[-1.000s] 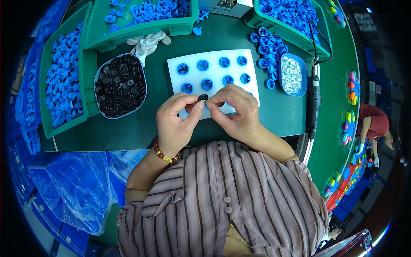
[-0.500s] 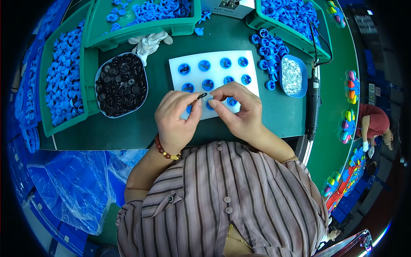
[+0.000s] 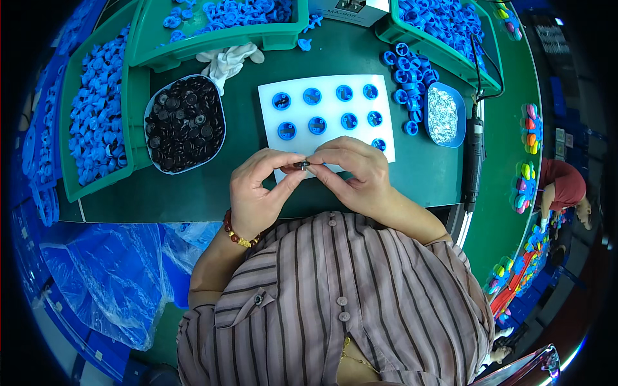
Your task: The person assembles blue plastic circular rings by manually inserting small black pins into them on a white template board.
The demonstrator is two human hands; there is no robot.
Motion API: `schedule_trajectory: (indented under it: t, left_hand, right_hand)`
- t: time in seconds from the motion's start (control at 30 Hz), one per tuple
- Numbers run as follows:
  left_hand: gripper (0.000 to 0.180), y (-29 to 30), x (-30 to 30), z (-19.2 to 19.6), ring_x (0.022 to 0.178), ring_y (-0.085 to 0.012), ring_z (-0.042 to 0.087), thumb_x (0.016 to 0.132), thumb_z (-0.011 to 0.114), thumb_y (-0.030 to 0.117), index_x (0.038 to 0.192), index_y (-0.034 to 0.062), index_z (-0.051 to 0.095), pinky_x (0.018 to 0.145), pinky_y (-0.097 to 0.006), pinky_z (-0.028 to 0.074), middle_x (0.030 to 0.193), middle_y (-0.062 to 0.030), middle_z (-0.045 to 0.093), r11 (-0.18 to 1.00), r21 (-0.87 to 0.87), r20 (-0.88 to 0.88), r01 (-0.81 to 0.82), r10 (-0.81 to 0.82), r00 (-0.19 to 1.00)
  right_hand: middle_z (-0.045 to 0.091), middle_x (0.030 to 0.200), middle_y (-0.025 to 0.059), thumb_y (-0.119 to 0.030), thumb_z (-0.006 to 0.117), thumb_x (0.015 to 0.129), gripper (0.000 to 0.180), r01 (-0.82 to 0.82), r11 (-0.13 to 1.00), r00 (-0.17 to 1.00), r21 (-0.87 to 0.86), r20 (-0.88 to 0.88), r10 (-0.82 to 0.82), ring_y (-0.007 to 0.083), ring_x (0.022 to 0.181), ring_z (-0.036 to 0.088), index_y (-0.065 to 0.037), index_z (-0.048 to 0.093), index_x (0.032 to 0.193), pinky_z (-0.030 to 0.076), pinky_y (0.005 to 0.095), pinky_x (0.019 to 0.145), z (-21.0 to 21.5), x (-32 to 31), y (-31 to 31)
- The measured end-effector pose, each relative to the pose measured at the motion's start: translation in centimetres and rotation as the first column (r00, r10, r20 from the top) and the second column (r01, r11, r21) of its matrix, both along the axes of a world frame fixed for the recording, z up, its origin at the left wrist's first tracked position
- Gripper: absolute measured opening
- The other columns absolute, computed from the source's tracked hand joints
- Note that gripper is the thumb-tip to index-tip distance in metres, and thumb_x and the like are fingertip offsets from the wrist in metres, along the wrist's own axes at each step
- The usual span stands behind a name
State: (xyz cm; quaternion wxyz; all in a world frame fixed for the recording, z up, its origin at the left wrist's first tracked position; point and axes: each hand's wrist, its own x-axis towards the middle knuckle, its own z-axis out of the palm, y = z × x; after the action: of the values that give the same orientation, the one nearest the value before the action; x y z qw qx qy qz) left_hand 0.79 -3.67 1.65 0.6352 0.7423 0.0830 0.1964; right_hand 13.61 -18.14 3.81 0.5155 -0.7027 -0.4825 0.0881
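Just in front of the near edge of a white board (image 3: 330,110), both hands meet at a small black round part (image 3: 301,165). My left hand (image 3: 261,186) pinches this part from the left, thumb and forefinger closed on it. From the right, my right hand (image 3: 357,170) closes its thumb and forefinger on the part's other edge. Its fingertips hide any smaller piece there. Blue round cups (image 3: 317,125) with dark and shiny pieces inside lie in rows on the board. My hands cover some of the nearest row.
Left of the board stands a tub of black discs (image 3: 183,122). A blue tray of small silver pieces (image 3: 444,116) sits right, beside loose blue rings (image 3: 402,77) and a black corded tool (image 3: 474,154). Green bins (image 3: 219,46) of blue parts and white gloves (image 3: 228,63) lie beyond.
My right fingers have closed in on the black part, which has turned and come slightly nearer to me. A thin shiny piece visible beside it earlier is now hidden.
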Motion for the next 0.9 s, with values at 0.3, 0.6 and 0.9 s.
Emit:
schedule_trajectory:
  t: [0.3, 0.6, 0.9]
  left_hand:
    - [0.028, 0.5, 0.3, 1.0, 0.081, -0.017, 0.065, 0.074, 0.079, 0.001, 0.1, 0.0052, 0.07, 0.071, -0.029, 0.052, 0.092, -0.0078, 0.069, 0.978, 0.045, -0.055, -0.203, 0.206, 0.977]
    - [0.016, 2.0, 1.2, -0.5, 0.078, -0.0248, 0.064, 0.076, 0.075, 0.0, 0.09, 0.0037, 0.069, 0.07, -0.034, 0.05, 0.086, -0.0093, 0.067, 0.814, 0.45, 0.112, -0.369, 0.358, 0.927]
    - [0.016, 1.8, 1.0, -0.6, 0.077, -0.0242, 0.064, 0.077, 0.075, -0.001, 0.091, 0.0038, 0.069, 0.068, -0.034, 0.05, 0.086, -0.0087, 0.067, 0.827, 0.424, 0.121, -0.37, 0.353, 0.928]
  right_hand:
    - [0.069, 0.084, 0.0098, 0.001, 0.077, 0.074, 0.016, -0.014, 1.0, 0.998, 0.004, 0.058, 0.014, 0.0247, 0.073, 0.068, -0.003, 0.069, 0.087, 0.054, 0.0309, 0.06, 0.1, 0.9, 0.4]
    - [0.063, 0.079, 0.0024, -0.009, 0.078, 0.07, 0.013, 0.141, 0.986, 0.927, -0.093, 0.362, -0.098, 0.0229, 0.074, 0.059, -0.011, 0.071, 0.081, 0.045, 0.0375, 0.075, -1.8, 1.4, 2.4]
    - [0.062, 0.08, 0.001, -0.01, 0.078, 0.071, 0.012, 0.194, 0.973, 0.897, -0.122, 0.423, -0.126, 0.0215, 0.077, 0.058, -0.012, 0.071, 0.08, 0.041, 0.0406, 0.084, -2.3, 1.3, 2.9]
